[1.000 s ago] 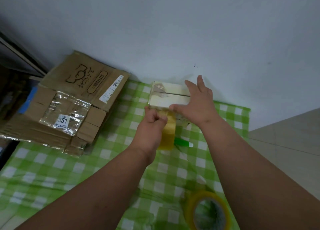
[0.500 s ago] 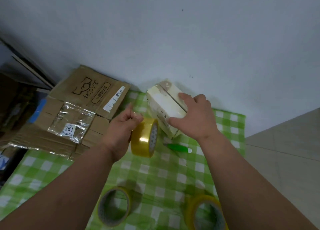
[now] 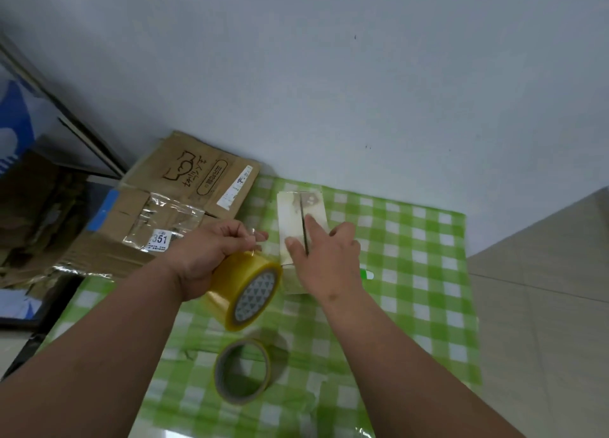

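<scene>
Small white cardboard box (image 3: pixel 290 213) is lying flat on the green-and-white checked cloth (image 3: pixel 412 239), close to the wall. Its long axis and its top seam are running straight away from you.

In the head view, your right hand (image 3: pixel 326 259) is holding down the box's near end. The thumb is resting on the left flap, the forefinger is lying along the seam, and the other fingers are bending over the right edge.

Your left hand (image 3: pixel 207 256) is just left of the box, gripping the yellowish clear tape roll (image 3: pixel 245 289). It seems to be pinching a freed strip at its fingertips, though the film is hard to make out. That hand is the nearer one for carrying tape onto the seam, which lies to its right.

Half a second ago you were holding the box tipped and angled; now it is sitting square. The roll is hanging lower than it was then.

A second tape roll (image 3: pixel 242 370) is lying nearer you, and flattened brown cartons (image 3: pixel 204 177) are lying to the left.
</scene>
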`<state>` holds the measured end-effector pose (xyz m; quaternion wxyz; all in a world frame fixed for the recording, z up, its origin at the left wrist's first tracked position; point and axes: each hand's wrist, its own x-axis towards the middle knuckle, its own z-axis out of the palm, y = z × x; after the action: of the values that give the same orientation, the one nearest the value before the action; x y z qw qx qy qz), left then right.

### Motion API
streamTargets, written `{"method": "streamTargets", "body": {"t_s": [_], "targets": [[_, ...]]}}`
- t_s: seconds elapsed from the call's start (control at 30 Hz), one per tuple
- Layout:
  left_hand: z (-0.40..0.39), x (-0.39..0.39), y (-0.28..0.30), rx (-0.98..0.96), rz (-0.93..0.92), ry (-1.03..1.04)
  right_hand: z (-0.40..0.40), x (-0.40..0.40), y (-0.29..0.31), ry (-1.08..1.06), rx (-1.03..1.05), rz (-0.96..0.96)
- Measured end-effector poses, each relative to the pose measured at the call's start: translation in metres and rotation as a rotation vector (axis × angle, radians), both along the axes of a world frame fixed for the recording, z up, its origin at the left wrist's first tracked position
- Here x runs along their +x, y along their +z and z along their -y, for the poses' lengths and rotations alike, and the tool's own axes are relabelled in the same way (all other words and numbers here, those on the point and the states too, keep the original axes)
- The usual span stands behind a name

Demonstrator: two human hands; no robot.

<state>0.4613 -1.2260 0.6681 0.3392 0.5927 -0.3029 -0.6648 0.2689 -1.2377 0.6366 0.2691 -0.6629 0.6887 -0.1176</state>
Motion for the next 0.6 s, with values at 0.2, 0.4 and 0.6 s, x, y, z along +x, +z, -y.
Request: {"method": "streamTargets", "body": {"t_s": [0.2, 0.4, 0.6], "targets": [[-0.005, 0.013, 0.009, -0.003, 0.055, 0.010, -0.008, -0.010, 0.000, 0.080, 0.133, 0.111], [-0.007, -0.004, 0.023, 0.015, 0.043, 0.194, -0.017, -0.016, 0.014, -0.119, -0.120, 0.277], [-0.013, -0.032, 0.025, 0.053, -0.100, 0.411, -0.061, -0.006, 0.044, 0.154, -0.414, 0.488]]}}
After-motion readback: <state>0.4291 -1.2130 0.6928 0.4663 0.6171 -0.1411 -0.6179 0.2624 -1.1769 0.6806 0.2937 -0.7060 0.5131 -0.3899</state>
